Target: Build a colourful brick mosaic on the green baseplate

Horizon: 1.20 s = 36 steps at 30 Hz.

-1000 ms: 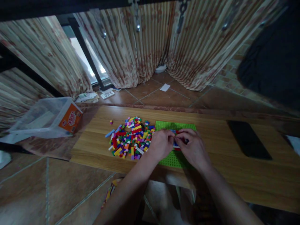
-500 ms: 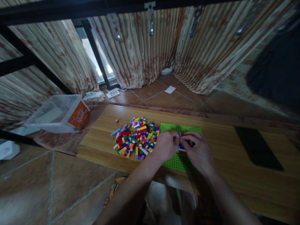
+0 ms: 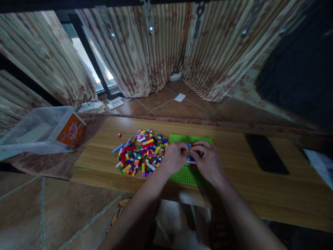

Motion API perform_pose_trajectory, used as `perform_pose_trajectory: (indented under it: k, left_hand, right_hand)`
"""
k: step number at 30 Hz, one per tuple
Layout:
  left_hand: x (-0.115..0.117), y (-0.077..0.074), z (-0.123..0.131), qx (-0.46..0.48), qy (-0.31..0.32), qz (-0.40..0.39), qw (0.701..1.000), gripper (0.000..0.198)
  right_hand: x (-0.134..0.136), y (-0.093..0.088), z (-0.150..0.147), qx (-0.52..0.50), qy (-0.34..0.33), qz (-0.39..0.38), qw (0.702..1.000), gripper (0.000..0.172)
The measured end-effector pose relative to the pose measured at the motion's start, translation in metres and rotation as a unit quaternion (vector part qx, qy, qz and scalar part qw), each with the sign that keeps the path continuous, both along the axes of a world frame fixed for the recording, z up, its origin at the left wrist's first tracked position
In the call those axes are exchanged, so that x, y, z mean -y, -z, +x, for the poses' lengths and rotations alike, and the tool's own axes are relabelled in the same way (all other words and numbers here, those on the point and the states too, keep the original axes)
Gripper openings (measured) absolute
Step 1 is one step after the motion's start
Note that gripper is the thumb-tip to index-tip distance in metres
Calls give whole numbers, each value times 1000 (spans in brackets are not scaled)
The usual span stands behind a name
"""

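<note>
A green studded baseplate [image 3: 182, 177] lies on the wooden table. On its middle sits a low build of blue, red and white toy bricks [image 3: 191, 160], partly covered by my fingers. My left hand [image 3: 176, 157] is over the plate's left part, thumb and fingertips pinched together at the build. From the right, my right hand [image 3: 207, 160] meets it with fingers curled and fingertips closed close to the left ones. Whatever is between the fingertips is too small and hidden to name. Just left of the plate spreads a pile of loose, many-coloured toy bricks [image 3: 142, 152].
A flat black slab [image 3: 266, 153] lies on the table [image 3: 231, 173] at the right. One small brick [image 3: 119, 135] sits apart from the pile. Beyond the table's left end stands a clear plastic bin [image 3: 39, 139] with an orange label. Curtains [image 3: 156, 52] hang behind.
The view has swung to the right, so everything sits further left in the picture. Both hands stay together over the build, with fingertips still pinched.
</note>
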<state>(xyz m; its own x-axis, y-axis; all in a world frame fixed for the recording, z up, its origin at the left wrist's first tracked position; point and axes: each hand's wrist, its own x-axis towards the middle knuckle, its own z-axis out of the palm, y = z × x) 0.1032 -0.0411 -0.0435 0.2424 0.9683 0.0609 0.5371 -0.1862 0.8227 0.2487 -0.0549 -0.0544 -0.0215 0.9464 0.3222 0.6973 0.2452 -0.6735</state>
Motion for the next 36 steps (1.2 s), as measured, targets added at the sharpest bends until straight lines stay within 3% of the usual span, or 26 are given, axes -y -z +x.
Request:
perform_pose_trajectory:
  k: [16,21,28,36]
  left_hand:
    - [-3,4,2,26,-28,-18,999,17]
    - [-4,3,-1,33,-33,-34,998,17]
    - [-6,0,2,47,-43,-68,996,4]
    - [-8,8,6,41,-75,-66,994,3]
  right_hand:
    - [-4,1,-4,38,13,12,999,15]
    - [-6,-2,-1,-39,20,3,999,17]
    - [-13,-1,15,-190,117,-42,974,24]
    - [-10,-6,17,-226,132,-66,963,25]
